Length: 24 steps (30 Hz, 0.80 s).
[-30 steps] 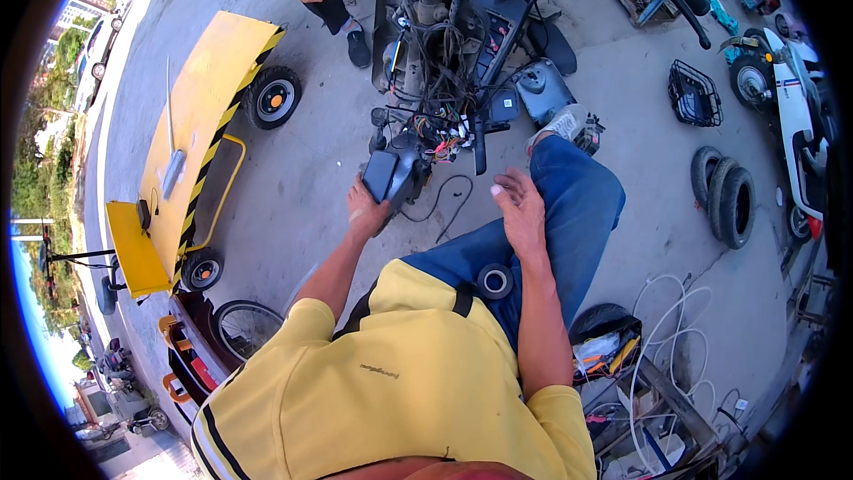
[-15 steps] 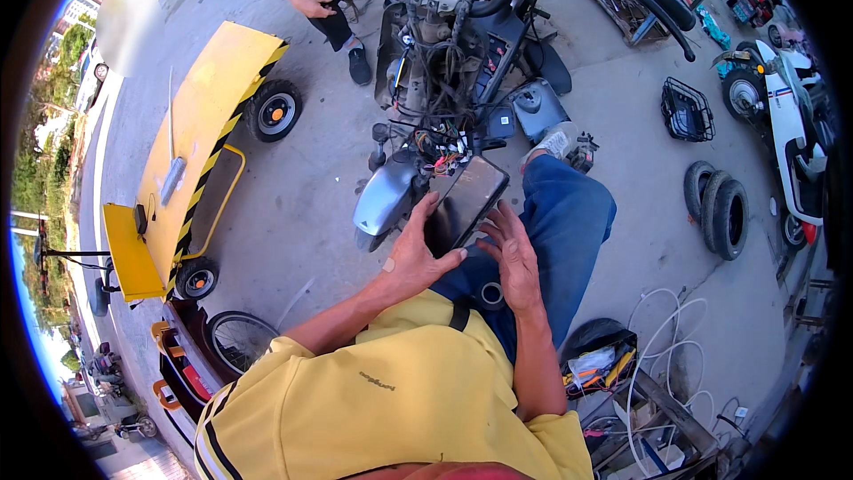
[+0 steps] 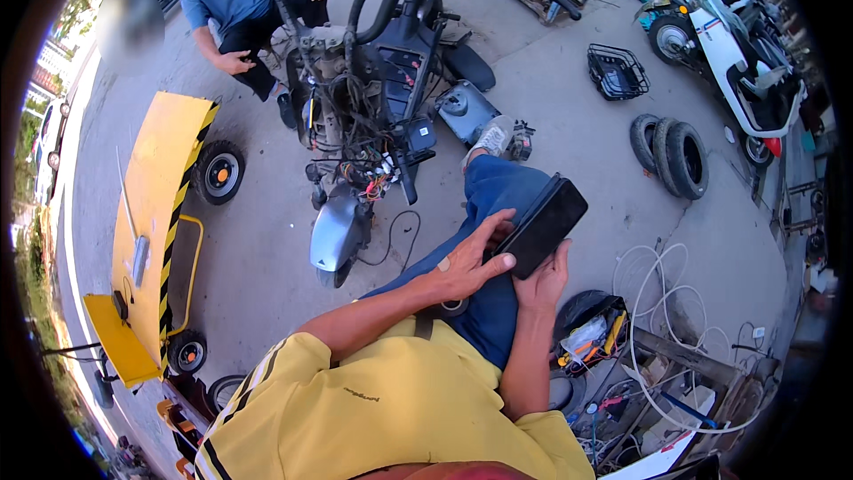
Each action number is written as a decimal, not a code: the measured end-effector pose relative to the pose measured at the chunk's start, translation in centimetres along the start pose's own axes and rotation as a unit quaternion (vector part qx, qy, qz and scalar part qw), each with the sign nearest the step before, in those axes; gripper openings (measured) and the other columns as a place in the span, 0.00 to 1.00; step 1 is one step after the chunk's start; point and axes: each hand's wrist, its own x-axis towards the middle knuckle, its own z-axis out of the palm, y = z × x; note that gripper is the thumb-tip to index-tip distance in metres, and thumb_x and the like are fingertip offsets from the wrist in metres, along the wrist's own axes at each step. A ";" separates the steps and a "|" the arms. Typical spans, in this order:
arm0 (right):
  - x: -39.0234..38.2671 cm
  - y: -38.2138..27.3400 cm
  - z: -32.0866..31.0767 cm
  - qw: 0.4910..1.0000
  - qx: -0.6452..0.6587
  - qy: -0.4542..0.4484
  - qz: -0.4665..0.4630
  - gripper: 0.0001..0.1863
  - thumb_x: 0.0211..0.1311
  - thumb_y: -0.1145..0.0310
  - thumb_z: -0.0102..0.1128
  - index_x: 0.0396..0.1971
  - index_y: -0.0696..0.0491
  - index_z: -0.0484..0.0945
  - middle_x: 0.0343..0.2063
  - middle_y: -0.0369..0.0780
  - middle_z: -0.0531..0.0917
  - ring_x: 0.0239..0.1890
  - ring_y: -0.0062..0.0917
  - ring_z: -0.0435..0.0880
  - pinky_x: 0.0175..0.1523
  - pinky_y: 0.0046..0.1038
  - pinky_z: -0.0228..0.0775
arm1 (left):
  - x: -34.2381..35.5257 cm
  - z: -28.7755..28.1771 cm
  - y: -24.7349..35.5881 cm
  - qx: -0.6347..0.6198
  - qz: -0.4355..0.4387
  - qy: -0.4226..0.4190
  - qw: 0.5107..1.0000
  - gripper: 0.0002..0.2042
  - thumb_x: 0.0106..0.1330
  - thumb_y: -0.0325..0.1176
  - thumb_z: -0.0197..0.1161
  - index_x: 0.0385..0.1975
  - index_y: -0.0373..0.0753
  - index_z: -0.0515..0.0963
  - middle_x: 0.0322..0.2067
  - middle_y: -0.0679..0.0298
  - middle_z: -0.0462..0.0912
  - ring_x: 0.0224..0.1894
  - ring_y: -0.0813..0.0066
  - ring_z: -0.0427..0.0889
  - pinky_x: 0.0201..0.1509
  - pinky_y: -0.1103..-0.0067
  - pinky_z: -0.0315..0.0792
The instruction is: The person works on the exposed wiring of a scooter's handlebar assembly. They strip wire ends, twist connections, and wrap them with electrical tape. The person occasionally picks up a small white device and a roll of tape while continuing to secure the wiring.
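Note:
A black smartphone point(image 3: 544, 224), its dark glossy face turned up, is tilted above my right thigh. My left hand point(image 3: 473, 260) grips its lower left edge, thumb and fingers closed on it. At the lower right side my right hand point(image 3: 544, 279) cups the phone, fingers partly hidden beneath it. In front of me stands a stripped electric scooter point(image 3: 342, 116) with exposed wiring point(image 3: 380, 180) and a silver front fender point(image 3: 338, 229). A ring like a tape roll point(image 3: 454, 306) rests in my lap, partly covered by my left forearm.
A seated person in a blue shirt point(image 3: 233, 2) is beyond the scooter. At left stands a yellow cart point(image 3: 160, 178). Tyres point(image 3: 686, 160), a black wire basket point(image 3: 617, 73) and a white scooter point(image 3: 724, 53) are at right. A tool bag point(image 3: 593, 338) and white hose point(image 3: 653, 280) lie nearby.
Both hands have moved the smartphone rightward, away from the scooter's wiring to above my right thigh. The right fingers have closed in under it. My view has swung to the right.

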 end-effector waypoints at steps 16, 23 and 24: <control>1.0 0.1 0.9 0.999 0.027 0.010 0.022 0.30 0.83 0.47 0.38 0.64 0.56 0.73 0.59 0.46 0.82 0.61 0.39 0.82 0.68 0.46 0.71 | 0.5 -0.2 -5.1 -0.030 0.023 0.055 0.998 0.36 0.78 0.60 0.46 0.69 0.30 0.67 0.60 0.52 0.76 0.64 0.62 0.74 0.70 0.70 0.64; 3.4 -0.5 4.0 0.993 -0.064 0.089 -0.051 0.27 0.83 0.52 0.38 0.66 0.57 0.70 0.59 0.45 0.81 0.61 0.35 0.81 0.66 0.42 0.73 | 4.7 1.4 -3.1 -0.072 0.108 0.077 0.989 0.45 0.76 0.66 0.45 0.74 0.26 0.57 0.71 0.48 0.64 0.75 0.59 0.62 0.78 0.68 0.54; 4.0 -0.7 4.0 0.991 -0.073 0.085 -0.066 0.26 0.83 0.53 0.38 0.66 0.57 0.70 0.59 0.45 0.81 0.60 0.35 0.81 0.66 0.42 0.73 | 5.4 1.6 -3.6 -0.087 0.111 0.081 0.987 0.46 0.76 0.67 0.45 0.74 0.25 0.56 0.71 0.48 0.64 0.75 0.59 0.61 0.78 0.68 0.54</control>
